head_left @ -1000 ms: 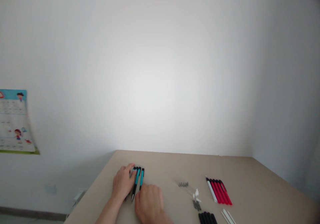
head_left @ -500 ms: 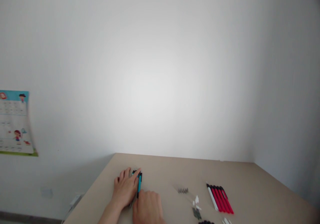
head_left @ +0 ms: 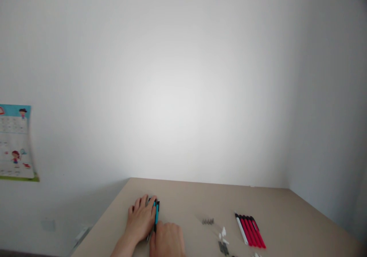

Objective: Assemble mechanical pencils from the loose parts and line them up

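A small bunch of teal-and-black pens lies on the beige table near its left side. My left hand rests flat over the pens from the left, fingers stretched out and close together. My right hand sits just behind and to the right of them, its fingers curled down against the pens' near ends. Most of each pen is hidden under the two hands.
To the right lie a row of red pen barrels with one white one, a few small springs, small white parts and dark parts. A children's poster hangs on the left wall. The table's left edge is close to my left hand.
The teal pens, spread side by side a second ago, are now pushed together into a tight bunch between my hands. The view has tilted up slightly.
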Tool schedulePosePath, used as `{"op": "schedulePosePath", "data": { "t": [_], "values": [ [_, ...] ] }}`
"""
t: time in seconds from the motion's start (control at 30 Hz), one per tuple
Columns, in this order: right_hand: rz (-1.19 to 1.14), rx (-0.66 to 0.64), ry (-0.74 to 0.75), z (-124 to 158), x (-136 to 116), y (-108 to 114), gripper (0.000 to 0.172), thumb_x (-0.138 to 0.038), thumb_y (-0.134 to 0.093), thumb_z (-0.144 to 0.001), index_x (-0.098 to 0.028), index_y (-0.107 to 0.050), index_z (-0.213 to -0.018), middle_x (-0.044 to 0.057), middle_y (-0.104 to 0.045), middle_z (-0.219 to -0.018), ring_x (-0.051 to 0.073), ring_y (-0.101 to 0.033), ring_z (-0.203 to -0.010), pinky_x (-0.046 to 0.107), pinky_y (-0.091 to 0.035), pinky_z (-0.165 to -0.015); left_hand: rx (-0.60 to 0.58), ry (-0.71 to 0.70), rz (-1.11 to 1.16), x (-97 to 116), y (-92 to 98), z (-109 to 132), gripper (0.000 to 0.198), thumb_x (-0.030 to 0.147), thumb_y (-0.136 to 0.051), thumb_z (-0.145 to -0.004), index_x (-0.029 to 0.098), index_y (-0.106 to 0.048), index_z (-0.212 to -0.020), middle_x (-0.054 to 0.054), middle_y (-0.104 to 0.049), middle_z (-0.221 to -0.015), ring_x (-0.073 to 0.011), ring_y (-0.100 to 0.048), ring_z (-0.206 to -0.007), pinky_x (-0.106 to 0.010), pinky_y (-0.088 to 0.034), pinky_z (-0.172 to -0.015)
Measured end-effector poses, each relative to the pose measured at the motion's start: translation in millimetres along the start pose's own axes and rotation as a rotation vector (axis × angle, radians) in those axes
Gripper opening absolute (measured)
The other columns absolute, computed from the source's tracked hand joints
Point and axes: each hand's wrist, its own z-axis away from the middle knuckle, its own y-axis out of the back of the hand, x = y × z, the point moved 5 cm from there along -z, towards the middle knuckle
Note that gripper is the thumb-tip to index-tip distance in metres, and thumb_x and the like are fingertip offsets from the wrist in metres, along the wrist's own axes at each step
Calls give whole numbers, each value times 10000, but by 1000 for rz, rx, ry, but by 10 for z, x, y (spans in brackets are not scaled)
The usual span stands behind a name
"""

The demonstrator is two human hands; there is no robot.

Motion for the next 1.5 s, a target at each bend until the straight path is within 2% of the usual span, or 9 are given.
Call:
{"op": "schedulePosePath", "data": {
  "t": [0.23,0.5,0.6,0.7,0.8,0.9,1.27,1.5],
  "values": [
    [20,-65,9,-24,9,-5,260,-143,-437,-816,-135,-675,-920,170,-703,-832,366,-664,-788,495,-484,-678,13,17,19,1,-10,-1,466,304,-279,-901,232,-515,-1296,-118,-453,-1391,-300,-383,-1263,-494,-299,-969],
    [35,-92,65,-33,-2,-21,269,-139,-420,-839,-117,-677,-916,187,-699,-836,343,-671,-793,452,-499,-676,20,21,58,-43,-16,-22,475,337,-315,-894,285,-486,-1334,-59,-462,-1403,-295,-382,-1260,-468,-312,-965],
    [-19,-67,41,-32,29,4,275,-171,-404,-861,-137,-673,-909,168,-701,-843,346,-665,-799,451,-492,-671,52,64,106,-65,46,-44,452,332,-341,-895,270,-516,-1307,-67,-512,-1356,-280,-432,-1220,-446,-343,-946],
    [-96,-48,7,-40,94,34,254,-176,-406,-866,-164,-658,-901,129,-703,-857,310,-665,-805,401,-489,-678,95,183,135,-135,141,-42,401,284,-371,-891,254,-575,-1235,-81,-596,-1248,-264,-516,-1141,-415,-392,-891],
    [-165,-14,-21,-48,163,43,199,-159,-450,-841,-182,-645,-874,98,-697,-858,269,-656,-821,351,-478,-703,83,271,144,-201,199,-17,322,281,-409,-876,228,-663,-1066,-101,-686,-1067,-280,-606,-1010,-408,-426,-806],
    [-228,30,-33,-53,201,35,147,-154,-502,-806,-192,-640,-840,77,-686,-852,250,-638,-830,332,-465,-721,61,276,149,-222,211,2,279,297,-441,-862,233,-700,-943,-94,-723,-958,-290,-644,-939,-409,-425,-786],
    [-290,39,-47,-83,210,22,122,-201,-526,-807,-206,-647,-804,70,-654,-857,238,-603,-844,322,-445,-718,51,289,173,-215,181,11,247,318,-472,-855,252,-701,-920,-85,-735,-924,-296,-651,-933,-437,-394,-797],
    [-319,103,7,-80,186,73,171,-185,-546,-777,-187,-651,-911,79,-647,-937,257,-541,-939,361,-409,-870,41,284,180,-213,164,12,260,336,-461,-861,253,-697,-928,-84,-734,-932,-304,-647,-936,-453,-383,-801]
  ]
}}
